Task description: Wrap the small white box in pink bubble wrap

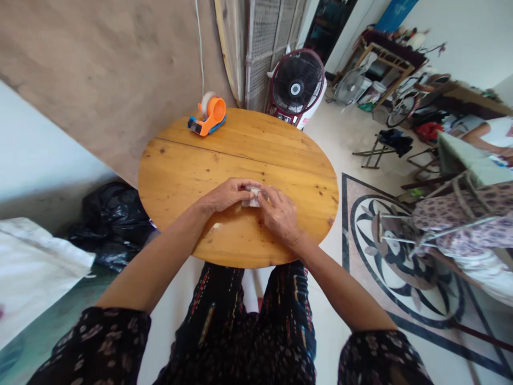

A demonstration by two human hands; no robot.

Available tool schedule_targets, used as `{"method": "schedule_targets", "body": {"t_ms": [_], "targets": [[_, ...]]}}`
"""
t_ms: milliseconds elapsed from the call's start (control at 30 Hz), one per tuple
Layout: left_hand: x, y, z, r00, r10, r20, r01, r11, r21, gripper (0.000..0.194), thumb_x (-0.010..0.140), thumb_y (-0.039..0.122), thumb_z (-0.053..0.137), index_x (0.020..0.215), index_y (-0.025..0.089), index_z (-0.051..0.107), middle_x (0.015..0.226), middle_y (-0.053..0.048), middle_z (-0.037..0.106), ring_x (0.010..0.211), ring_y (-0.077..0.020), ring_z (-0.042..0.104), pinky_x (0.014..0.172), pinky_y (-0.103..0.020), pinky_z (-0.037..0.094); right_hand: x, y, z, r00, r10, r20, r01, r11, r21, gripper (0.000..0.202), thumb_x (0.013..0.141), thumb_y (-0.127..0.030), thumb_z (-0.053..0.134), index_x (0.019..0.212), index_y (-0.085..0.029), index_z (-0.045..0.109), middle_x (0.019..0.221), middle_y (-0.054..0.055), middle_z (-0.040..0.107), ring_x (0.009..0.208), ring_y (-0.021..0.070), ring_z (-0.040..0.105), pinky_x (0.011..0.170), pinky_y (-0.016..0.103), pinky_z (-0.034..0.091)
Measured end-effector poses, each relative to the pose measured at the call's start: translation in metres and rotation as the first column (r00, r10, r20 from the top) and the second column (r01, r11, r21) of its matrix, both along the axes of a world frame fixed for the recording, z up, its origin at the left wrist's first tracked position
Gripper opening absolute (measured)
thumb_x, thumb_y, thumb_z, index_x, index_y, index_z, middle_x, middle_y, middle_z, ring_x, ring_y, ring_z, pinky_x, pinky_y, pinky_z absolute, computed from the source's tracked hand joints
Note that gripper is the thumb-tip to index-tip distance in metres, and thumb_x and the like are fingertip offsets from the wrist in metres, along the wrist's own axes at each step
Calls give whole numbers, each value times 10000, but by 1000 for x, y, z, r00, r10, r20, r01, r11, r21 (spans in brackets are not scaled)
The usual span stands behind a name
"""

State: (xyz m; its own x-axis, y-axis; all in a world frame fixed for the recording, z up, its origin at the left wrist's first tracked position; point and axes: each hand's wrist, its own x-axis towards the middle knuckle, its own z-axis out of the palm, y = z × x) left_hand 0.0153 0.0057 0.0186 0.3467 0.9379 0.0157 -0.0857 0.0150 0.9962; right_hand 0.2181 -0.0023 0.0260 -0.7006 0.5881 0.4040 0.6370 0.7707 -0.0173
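Observation:
Between my two hands, over the middle of the round wooden table, is a small whitish packet, partly covered by my fingers. My left hand grips its left side, thumb and fingers closed on it. From the right, my right hand pinches the same packet with thumb and fingertips. What the packet is made of or contains cannot be made out. An orange tape dispenser with a roll of clear tape stands at the far left of the tabletop, apart from both hands.
A dark red fan stands just behind the table. Black plastic bags and a white sack lie at the left. To the right are a folding stool and another person seated at a green-topped table.

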Motion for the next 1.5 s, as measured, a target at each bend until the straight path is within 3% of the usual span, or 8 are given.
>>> {"method": "schedule_targets", "body": {"t_ms": [267, 433, 567, 733, 933, 1067, 1200, 1500], "targets": [[3, -3, 4, 999, 27, -42, -29, 999, -31, 498, 722, 324, 728, 1180, 141, 661, 1072, -81, 718, 896, -175, 654, 860, -313, 496, 16, -16, -5, 999, 8, 36, -7, 1000, -24, 452, 960, -232, 439, 1410, -194, 447, 1527, 174, 373, 1423, 318, 314, 1091, 552, 299], [5, -7, 8, 993, 54, -100, -58, 998, -40, 508, 748, 353, 694, 1208, 146, 642, 1050, -74, 720, 836, -165, 651, 773, -282, 489, 34, -32, -10, 999, 34, -9, -35, 997, -68, 300, 933, -235, 498, 1205, -251, 622, 1521, 131, 393, 1350, 309, 412, 1045, 540, 363], [6, -7, 11, 980, 88, -179, -91, 996, -9, 489, 746, 354, 681, 1191, 153, 654, 1037, -63, 719, 805, -165, 643, 746, -280, 484, 45, -31, -19, 970, -113, -213, 74, 980, -186, 248, 903, -221, 513, 1093, -213, 672, 1496, 145, 405, 1284, 301, 484, 1002, 528, 425], [8, -7, 13, 990, 93, -109, -100, 993, -61, 535, 713, 332, 706, 1206, 135, 638, 1060, -84, 715, 847, -176, 651, 790, -298, 493, 44, -11, -22, 904, -199, -378, 33, 915, -403, 534, 859, -240, 568, 1377, -155, 468, 1509, 190, 364, 1392, 277, 380, 1096, 493, 394], [10, -5, 14, 992, 94, -88, -100, 993, -63, 552, 703, 328, 710, 1215, 137, 635, 1045, -73, 715, 864, -173, 653, 804, -288, 498, 25, 24, -11, 900, -107, -422, -128, 861, -493, 930, 753, -344, 730, 1517, -210, 217, 1537, 184, 333, 1389, 305, 390, 1088, 526, 388], [9, -3, 14, 988, 87, -126, -96, 993, -68, 568, 751, 368, 680, 1261, 129, 608, 1068, -83, 710, 875, -183, 653, 802, -292, 502, 11, 33, -11, 891, -41, -452, -207, 850, -485, 773, 782, -324, 703, 1460, -207, 352, 1447, 150, 481, 1328, 266, 469, 1098, 476, 383], [9, -2, 13, 977, 100, -188, -105, 994, -22, 572, 811, 421, 625, 1295, 119, 590, 1152, -106, 688, 993, -215, 637, 882, -317, 488, 5, 36, -21, 852, -86, -517, -194, 865, -462, 592, 801, -316, 680, 1352, -198, 500, 1334, 130, 587, 1229, 252, 550, 1062, 445, 421], [8, 1, 9, 946, 152, -286, -117, 984, 135, 480, 860, 406, 553, 1259, 153, 634, 1187, -87, 677, 1075, -244, 614, 959, -355, 461, 6, 45, -28, 837, -66, -544, -210, 878, -431, 523, 821, -362, 673, 1312, -226, 550, 1264, 103, 638, 1156, 255, 591, 1009, 430, 459]]}}
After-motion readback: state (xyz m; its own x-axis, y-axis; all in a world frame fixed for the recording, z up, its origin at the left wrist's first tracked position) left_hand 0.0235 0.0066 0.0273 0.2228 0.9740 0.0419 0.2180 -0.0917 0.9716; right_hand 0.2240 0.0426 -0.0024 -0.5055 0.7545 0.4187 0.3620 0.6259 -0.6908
